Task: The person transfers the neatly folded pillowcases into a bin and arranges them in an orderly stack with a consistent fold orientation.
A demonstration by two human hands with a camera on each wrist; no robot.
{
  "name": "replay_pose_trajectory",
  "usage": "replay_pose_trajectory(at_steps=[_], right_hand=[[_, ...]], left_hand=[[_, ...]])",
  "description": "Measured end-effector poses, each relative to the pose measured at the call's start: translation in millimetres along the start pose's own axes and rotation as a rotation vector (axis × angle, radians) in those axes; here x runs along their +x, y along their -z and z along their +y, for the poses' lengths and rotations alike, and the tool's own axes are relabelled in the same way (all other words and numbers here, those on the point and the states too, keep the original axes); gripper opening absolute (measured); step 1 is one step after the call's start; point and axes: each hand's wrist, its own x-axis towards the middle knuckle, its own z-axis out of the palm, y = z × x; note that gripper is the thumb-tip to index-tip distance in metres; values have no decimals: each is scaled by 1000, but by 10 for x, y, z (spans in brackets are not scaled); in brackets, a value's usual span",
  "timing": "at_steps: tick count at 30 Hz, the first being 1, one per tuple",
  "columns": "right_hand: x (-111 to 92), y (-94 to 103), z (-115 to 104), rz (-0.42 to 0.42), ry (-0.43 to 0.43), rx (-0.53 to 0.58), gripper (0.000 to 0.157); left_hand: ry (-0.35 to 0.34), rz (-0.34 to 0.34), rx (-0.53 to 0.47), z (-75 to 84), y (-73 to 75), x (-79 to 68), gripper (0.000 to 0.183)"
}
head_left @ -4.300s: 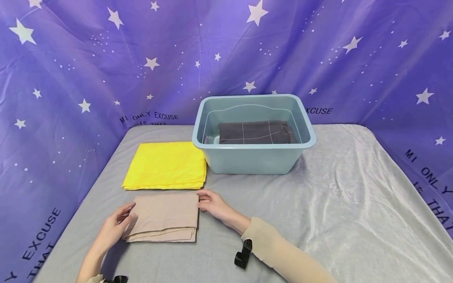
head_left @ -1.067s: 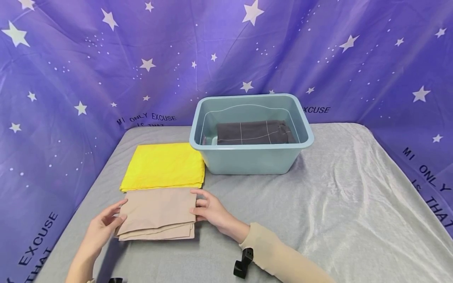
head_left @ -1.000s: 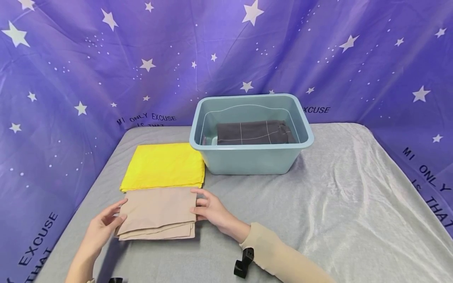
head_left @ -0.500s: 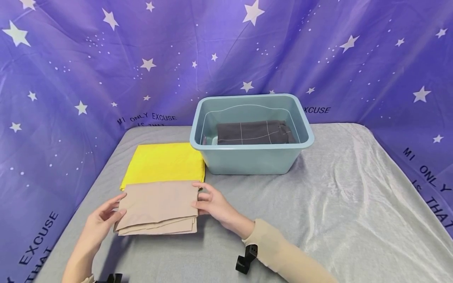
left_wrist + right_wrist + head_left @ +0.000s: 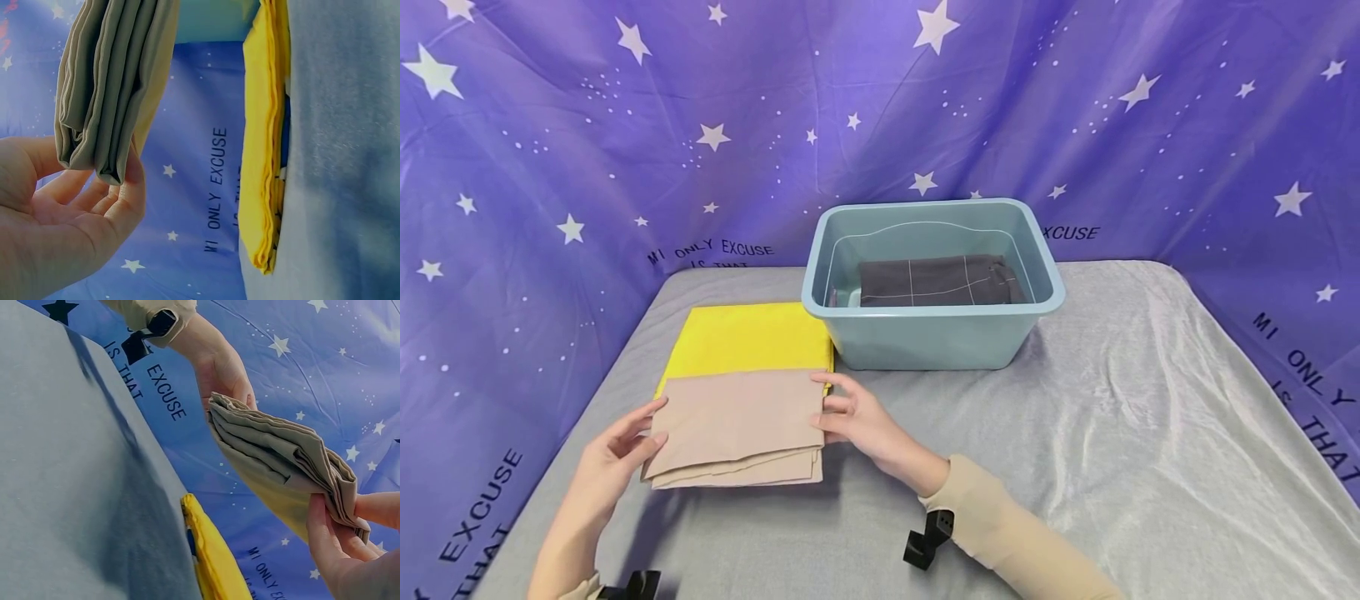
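A folded beige cloth [image 5: 737, 417] hangs level above the table between my two hands. My left hand [image 5: 606, 467] pinches its left end, thumb on one face and fingers on the other; its stacked layers show in the left wrist view. At the opposite end my right hand [image 5: 857, 421] grips the cloth the same way, and the right wrist view shows the fingers [image 5: 325, 544] under the folds. Behind it, partly covered in the head view, lies a folded yellow cloth [image 5: 745, 337]. The left wrist view shows a gap between the two cloths.
A blue-grey plastic tub [image 5: 925, 342] stands at the back of the grey-covered table [image 5: 1135, 417], touching or very near the yellow cloth's right side. Inside it lies a folded dark grey cloth [image 5: 936, 282] with white lines. A purple curtain [image 5: 865, 83] with stars hangs behind.
Both hands have taken hold of the beige cloth's ends and lifted it off the table. It has moved away from me, now overlapping the yellow cloth's near part in the head view.
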Motion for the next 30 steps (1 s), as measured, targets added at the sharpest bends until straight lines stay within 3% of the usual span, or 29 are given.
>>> replay_pose_trajectory(at_steps=[7, 23, 30], right_hand=[[-13, 17, -96, 9, 27, -6, 57], [-53, 81, -364, 24, 59, -26, 58], [-84, 108, -486, 40, 73, -27, 56]], left_hand=[[-41, 1, -6, 98, 11, 53, 44], [-86, -28, -192, 313, 10, 136, 43], [-99, -19, -226, 433, -17, 193, 41]])
